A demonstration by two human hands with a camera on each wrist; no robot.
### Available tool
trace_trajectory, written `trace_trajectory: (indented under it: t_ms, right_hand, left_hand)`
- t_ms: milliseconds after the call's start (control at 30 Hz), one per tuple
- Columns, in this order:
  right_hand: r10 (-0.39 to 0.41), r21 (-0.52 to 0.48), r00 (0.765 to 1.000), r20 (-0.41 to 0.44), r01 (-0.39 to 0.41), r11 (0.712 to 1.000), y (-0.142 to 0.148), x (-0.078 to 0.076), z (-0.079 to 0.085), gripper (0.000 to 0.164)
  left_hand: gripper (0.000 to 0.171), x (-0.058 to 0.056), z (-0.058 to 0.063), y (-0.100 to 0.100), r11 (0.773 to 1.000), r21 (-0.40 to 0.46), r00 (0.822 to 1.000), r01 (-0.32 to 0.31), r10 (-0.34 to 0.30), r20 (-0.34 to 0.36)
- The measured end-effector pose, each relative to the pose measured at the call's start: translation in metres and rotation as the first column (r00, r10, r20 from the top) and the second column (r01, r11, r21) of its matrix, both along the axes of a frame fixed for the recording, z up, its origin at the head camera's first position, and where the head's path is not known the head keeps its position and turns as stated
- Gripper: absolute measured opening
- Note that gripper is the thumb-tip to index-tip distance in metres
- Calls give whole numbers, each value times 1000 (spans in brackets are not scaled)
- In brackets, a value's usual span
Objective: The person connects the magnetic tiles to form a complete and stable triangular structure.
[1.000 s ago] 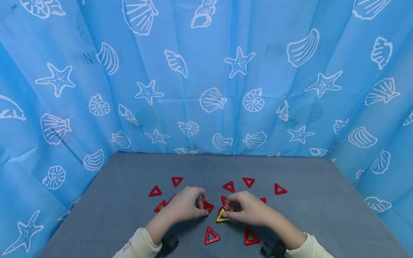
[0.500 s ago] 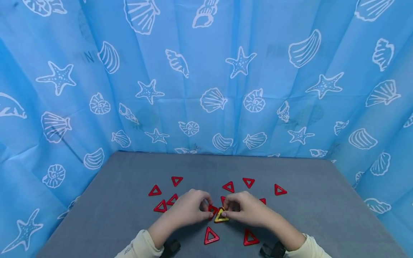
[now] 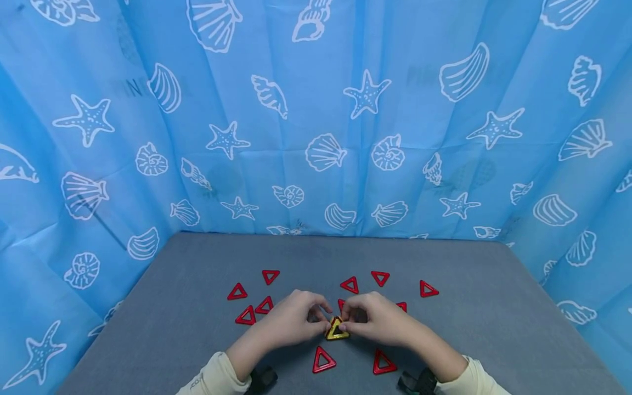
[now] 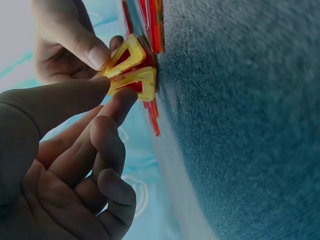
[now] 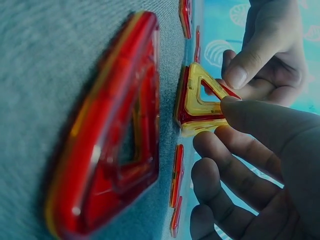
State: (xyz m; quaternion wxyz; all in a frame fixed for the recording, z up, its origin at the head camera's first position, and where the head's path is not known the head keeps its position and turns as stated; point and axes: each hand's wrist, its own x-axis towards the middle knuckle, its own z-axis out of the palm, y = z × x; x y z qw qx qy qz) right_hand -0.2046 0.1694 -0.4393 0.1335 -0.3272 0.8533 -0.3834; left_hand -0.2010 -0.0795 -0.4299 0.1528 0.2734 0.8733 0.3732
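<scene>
My left hand [image 3: 293, 317] and right hand [image 3: 382, 319] meet over the front middle of the table in the head view. Between them, small triangular magnetic tiles, red on one side and yellow on the other, stand leaning together. In the left wrist view, my left thumb and index finger pinch one magnetic tile [image 4: 148, 82]. Right beside it is a second yellow-faced tile [image 4: 136, 52], pinched by my right hand at its edge. The right wrist view shows the yellow face of a tile [image 5: 200, 107] at my right thumb tip, with red edges behind it.
Several red triangular tiles lie flat around the hands on the grey table [image 3: 207, 263]. Two are nearest the front: one red tile [image 3: 316, 363] at centre, another red tile [image 3: 379, 368] to its right. A blue shell-print curtain [image 3: 276, 181] hangs behind.
My left hand has moved right, bringing its red tile up against the yellow-faced tile in my right hand. The right hand has shifted only slightly. Tiles lying on the table stay put.
</scene>
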Motion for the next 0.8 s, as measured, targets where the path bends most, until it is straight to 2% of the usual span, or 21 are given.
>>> trace_trajectory:
  t_ms: [267,400,533,800]
  right_hand:
    - [5,7,1000,-5,-5,1000,-1,0,1,10]
    - [11,8,1000,-8,-11,1000,-1,0,0,8]
    - [25,10,999,-26,-24,1000,-1,1,-1,7]
    - [42,24,996,-74,-40,999,-2,2,-2,7]
  left_hand:
    - [15,-1,-2,2,1000,-8,1000,16,-16,-16]
    - [19,-1,-4,1,999,-18,999,29,-29,-17]
    - [23,-2,-5,1,998,-36,999,44,-44,-4]
    - [21,-2,-5,2,997,-32,998,66,-66,2]
